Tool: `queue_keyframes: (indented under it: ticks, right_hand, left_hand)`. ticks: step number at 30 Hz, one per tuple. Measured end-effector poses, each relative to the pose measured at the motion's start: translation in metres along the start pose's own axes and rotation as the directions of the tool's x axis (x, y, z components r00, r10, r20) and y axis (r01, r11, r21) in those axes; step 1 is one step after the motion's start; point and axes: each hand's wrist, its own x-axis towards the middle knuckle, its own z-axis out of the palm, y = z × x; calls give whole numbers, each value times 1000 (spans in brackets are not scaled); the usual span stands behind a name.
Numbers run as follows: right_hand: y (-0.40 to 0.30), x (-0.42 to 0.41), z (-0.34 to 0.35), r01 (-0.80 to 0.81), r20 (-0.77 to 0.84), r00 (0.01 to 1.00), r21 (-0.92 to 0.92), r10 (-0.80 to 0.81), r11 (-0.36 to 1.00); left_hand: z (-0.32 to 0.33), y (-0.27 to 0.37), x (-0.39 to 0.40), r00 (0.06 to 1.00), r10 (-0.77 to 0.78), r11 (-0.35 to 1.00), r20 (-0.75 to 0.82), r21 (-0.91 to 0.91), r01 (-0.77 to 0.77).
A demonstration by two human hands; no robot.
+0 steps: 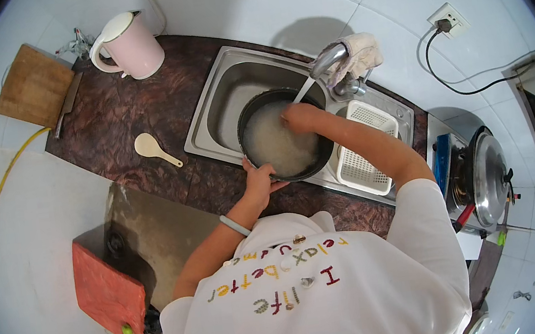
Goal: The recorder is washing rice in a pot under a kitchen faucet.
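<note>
A dark round pot (285, 132) with cloudy water and pale grains, probably rice, is at the front right part of the stainless steel sink (219, 98). My left hand (257, 180) grips the pot's near left rim, thumb on the edge. My right hand (302, 117) reaches inside over the far right rim, its fingertips at the cloudy water and partly hidden. Beside it, water runs into the pot from the metal faucet (329, 59), which has a cloth (359, 55) draped over it. A white plastic basket (366, 172) lies on the drainboard, partly beneath my right forearm.
On the dark counter (209, 179) lies a cream rice paddle (147, 145). A pink electric kettle (140, 50), a knife (70, 98) and a wooden cutting board (35, 88) are at the back left. A lidded pan (490, 179) sits on the stove at right.
</note>
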Motion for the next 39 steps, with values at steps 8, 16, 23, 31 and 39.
queue_keyframes:
  ticks: [8, 16, 23, 31, 39]
  right_hand:
    - [-33, -22, 28, -136, 179, 975, 6, 133, 991]
    - [-79, 4, 62, 37, 146, 986, 306, -85, 951]
    - [-70, 23, 43, 171, -297, 938, -50, -179, 984]
    - [-29, 1, 51, 19, -364, 930, -74, -45, 997]
    - [-64, -30, 61, 74, 284, 956, -6, -69, 997]
  left_hand:
    - [5, 4, -8, 999, 30, 1000, 13, 0, -30]
    - [2, 2, -5, 999, 22, 999, 44, 25, -23]
    - [0, 0, -2, 999, 6, 1000, 51, -29, -4]
    - [2, 2, -7, 998, 35, 999, 59, -9, -35]
    - [3, 3, -5, 999, 12, 1000, 39, -8, -12]
